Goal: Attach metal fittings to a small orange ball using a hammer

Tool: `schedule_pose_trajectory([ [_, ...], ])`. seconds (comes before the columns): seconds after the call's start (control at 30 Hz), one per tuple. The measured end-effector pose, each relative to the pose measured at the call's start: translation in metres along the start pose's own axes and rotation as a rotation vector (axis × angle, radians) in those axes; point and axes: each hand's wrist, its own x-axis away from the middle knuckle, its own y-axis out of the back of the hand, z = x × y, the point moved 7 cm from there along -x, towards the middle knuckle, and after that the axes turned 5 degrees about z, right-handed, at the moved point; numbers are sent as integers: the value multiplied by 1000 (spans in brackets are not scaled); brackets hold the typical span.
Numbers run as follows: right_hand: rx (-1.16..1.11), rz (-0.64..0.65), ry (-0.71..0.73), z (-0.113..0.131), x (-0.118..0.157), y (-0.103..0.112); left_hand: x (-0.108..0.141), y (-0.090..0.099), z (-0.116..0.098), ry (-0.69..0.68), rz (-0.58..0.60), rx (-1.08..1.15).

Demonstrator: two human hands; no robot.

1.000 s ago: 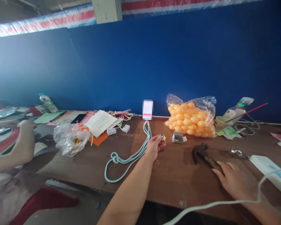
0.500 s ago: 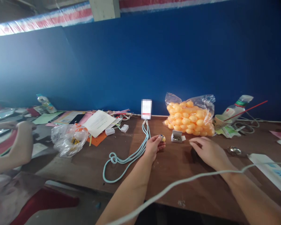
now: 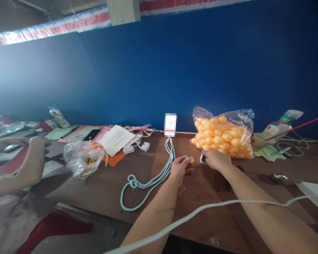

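Observation:
My left hand (image 3: 179, 168) is closed, pinching a small round silver-and-orange piece (image 3: 190, 159) between thumb and fingers above the brown table. To its right, my right hand (image 3: 217, 161) reaches down at a small white box (image 3: 202, 157), its fingers curled together and their tips out of sight. Most of that box and its contents are hidden by the hand. A clear plastic bag of orange balls (image 3: 222, 135) stands just behind my right hand.
A light-blue cord (image 3: 137, 185) loops to the left of my hands. A pale cable (image 3: 201, 208) crosses low in front of my arms. Shiny metal pieces (image 3: 279, 177) and a white power strip (image 3: 314, 195) lie right. A co-worker's arm (image 3: 29, 165) is at far left.
My right hand has moved left and forward to the small box, covering most of it. My left hand still holds the round piece. The view has shifted slightly.

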Motion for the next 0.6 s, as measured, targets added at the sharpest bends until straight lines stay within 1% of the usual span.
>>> schedule_pose_trajectory([
  [0.17, -21, -17, 57, 5, 8, 5, -1, 0, 0, 19, 14, 28],
  [0.3, -112, -109, 40, -5, 18, 12, -2, 2, 0, 30, -5, 97],
  [0.4, -228, -189, 54, -14, 22, 11, -2, 2, 0, 37, -3, 123],
  [0.47, -398, -232, 68, -17, 25, 8, -1, 2, -1, 32, 1, 144],
  [0.5, -539, -238, 77, -17, 27, 5, -1, 1, -1, 28, 3, 159],
  [0.6, -1108, -194, 133, -9, 33, -6, 1, -1, -2, 28, 21, 214],
])
